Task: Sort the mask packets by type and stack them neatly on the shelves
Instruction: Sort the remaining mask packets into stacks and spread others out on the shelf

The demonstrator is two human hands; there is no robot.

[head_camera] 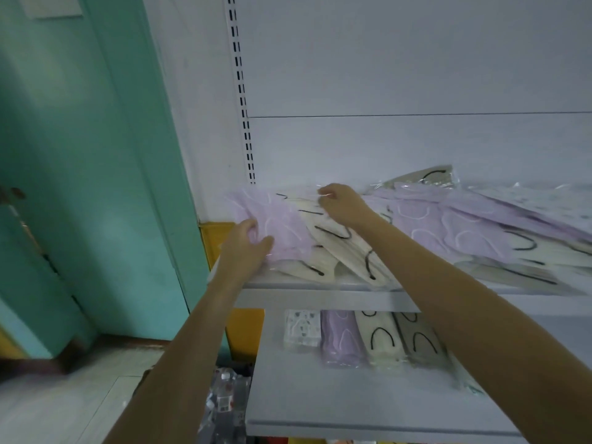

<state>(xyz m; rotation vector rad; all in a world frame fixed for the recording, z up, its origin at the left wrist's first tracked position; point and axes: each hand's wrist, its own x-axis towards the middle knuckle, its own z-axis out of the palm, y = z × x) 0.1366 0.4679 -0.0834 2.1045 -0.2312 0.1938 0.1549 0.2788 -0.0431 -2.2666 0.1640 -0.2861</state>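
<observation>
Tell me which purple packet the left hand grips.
The purple packet at the upper shelf's left end, in the left hand; other purple ones lie farther right or below.

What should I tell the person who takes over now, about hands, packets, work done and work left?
Left grip: holds the lilac packet on the upper shelf.
Right grip: seems to pinch its wrap at the far corner.
Done: lower shelf has a row of four sorted stacks.
Left: mixed pile on the upper shelf is unsorted.

Shop: slotted shelving, packeted masks
</observation>
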